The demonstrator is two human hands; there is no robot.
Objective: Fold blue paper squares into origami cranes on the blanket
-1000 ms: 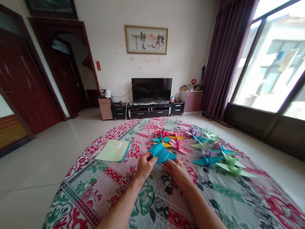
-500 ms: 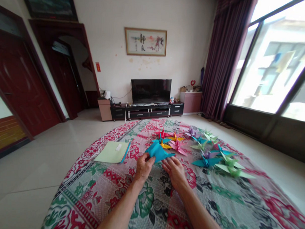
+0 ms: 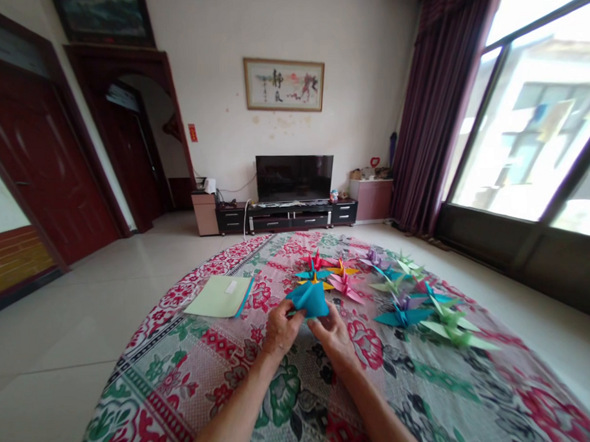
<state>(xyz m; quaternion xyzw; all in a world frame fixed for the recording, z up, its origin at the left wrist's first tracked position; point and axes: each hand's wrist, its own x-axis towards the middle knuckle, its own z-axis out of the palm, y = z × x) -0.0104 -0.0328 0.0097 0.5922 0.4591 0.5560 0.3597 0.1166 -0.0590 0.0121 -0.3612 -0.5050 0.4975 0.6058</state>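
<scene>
Between my two hands is a partly folded sheet of blue origami paper [image 3: 313,299], raised a little over the table. My left hand [image 3: 282,328] pinches its lower left edge between thumb and fingers. At its lower right edge, my right hand [image 3: 333,336] grips the paper with bent fingers. Just behind the paper stand folded paper cranes, among them a red crane [image 3: 316,260], a yellow one partly hidden by the blue sheet, and a pink crane [image 3: 346,286].
On the left lies a stack of pale green and blue paper [image 3: 219,298] with a small white slip on top. More cranes stand to the right, including a blue crane [image 3: 403,315] and a green crane [image 3: 456,330]. A flowered cloth [image 3: 223,378] covers the round table.
The blue paper has turned and now stands more upright with a fold showing. My right hand has come in and closed on its right edge; before, its fingers were stretched out.
</scene>
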